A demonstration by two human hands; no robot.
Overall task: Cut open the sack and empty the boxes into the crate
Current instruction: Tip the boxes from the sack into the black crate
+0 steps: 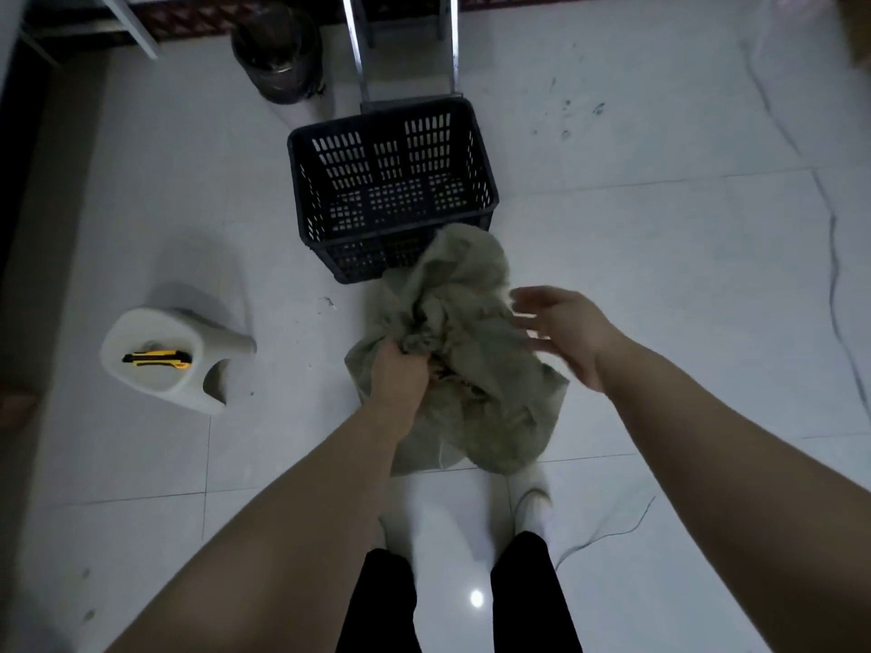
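**Sack bunched at the foot of the crate**

The crumpled olive sack (464, 351) lies on the white tiled floor (660, 275), its upper end against the near wall of the black slotted crate (301, 181). The left hand (400, 377) grips a bunch of the cloth near the middle, fingers (414, 356) curled into it. The right hand (561, 332) hovers at the sack's right side, blurred, fingers spread; whether it touches I cannot tell. Well to the left, a yellow utility knife (158, 359) rests on a white stool (141, 329).
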